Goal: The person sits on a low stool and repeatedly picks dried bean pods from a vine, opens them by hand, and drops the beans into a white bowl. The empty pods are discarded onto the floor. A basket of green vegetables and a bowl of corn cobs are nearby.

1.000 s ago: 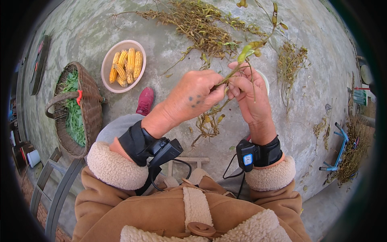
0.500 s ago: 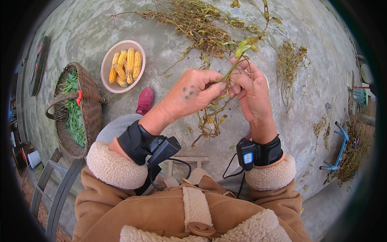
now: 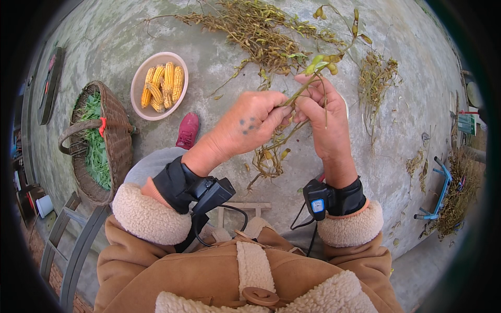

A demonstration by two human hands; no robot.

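Observation:
My left hand (image 3: pixel 248 121) is closed round the stem of a soybean plant (image 3: pixel 300 95), thumb on top. Green and yellowish pods (image 3: pixel 324 62) hang on the upper part of the stem, beyond the fingers. Below the hands, a tangle of stems with dry pods (image 3: pixel 270 160) dangles. From the other side my right hand (image 3: pixel 330 128) pinches at the plant, thumb against the bent fingers, close beside the left fingertips. Whether a pod or a thin stem lies in that pinch is hidden by the fingers.
A pile of soybean plants (image 3: pixel 261 39) lies on the concrete ahead, a smaller bunch (image 3: pixel 377 78) to the right. On the left are a pink basin (image 3: pixel 136 86) with corn cobs and a wicker basket (image 3: pixel 116 151) of green leaves. A blue metal frame (image 3: pixel 442 190) stands far right.
The podded top of the plant has shifted slightly right and down. My right hand has turned a little, its thumb now further across the fingers; my left hand has hardly moved.

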